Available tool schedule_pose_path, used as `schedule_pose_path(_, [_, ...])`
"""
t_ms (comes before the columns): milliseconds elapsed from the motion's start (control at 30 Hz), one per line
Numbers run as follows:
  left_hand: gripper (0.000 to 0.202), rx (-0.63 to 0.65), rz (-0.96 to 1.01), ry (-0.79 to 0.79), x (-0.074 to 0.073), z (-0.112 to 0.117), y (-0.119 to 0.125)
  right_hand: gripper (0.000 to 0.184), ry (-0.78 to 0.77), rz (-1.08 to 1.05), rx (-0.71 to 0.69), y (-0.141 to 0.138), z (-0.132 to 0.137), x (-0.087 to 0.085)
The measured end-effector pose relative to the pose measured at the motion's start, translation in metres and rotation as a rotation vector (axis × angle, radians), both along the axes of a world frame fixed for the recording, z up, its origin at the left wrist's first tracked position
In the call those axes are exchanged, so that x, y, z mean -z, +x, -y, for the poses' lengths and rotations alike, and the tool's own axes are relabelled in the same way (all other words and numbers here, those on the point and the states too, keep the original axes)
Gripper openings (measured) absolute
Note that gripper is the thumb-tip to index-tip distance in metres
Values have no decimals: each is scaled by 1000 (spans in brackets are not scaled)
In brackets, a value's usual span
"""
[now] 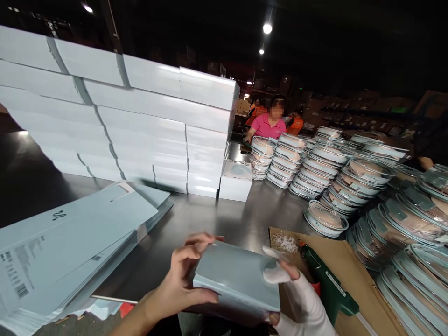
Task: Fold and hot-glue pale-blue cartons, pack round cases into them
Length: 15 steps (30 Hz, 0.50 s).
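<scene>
I hold a pale blue-grey box (238, 280) low in the middle of the view, above the metal table (210, 219). My left hand (182, 280), bare, grips its left side with the thumb under the edge and fingers over the top. On the right side, my right hand (294, 294) in a white glove clamps the box, with bare fingertips showing at the top and bottom corners. A green glue gun (325, 284) lies just right of that hand on a sheet of cardboard (353, 266).
Flat light-blue carton blanks (70, 242) are stacked at the left. A wall of white boxes (140, 126) rises behind, one small box (235, 179) beside it. Stacks of round lidded trays (350, 182) fill the right. A person in a pink shirt (269, 126) works at the far end.
</scene>
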<state>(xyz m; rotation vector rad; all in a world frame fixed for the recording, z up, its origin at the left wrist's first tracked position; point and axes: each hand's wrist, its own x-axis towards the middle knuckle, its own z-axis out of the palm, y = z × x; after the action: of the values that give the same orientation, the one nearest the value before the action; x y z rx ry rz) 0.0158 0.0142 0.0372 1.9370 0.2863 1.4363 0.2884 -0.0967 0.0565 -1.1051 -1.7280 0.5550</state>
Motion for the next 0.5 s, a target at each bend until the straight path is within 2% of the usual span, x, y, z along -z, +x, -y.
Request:
schedule_pose_path(33, [61, 11, 12, 15, -1, 0, 1, 61, 33, 44, -25, 0, 0, -1])
schedule_pose_path(100, [49, 33, -71, 61, -7, 0, -2, 59, 135, 166, -98, -3, -2, -9])
schedule_pose_path(200, [23, 33, -305, 156, -24, -1, -9, 67, 290, 355, -123, -12, -10, -25])
schedule_pose_path(267, [21, 50, -386, 173, -34, -1, -11, 71, 334, 405, -131, -14, -12, -30])
schedule_pose_path(333, [23, 104, -351, 77, -37, -2, -11, 70, 305, 396, -138, -10, -11, -25])
schedule_pose_path(400, [23, 108, -235, -110, -32, -4, -11, 66, 218, 276, -39, -2, -7, -12])
schedule_pose_path(500, [30, -89, -16, -368, -12, -9, -9, 77, 93, 36, 168, 4, 0, 11])
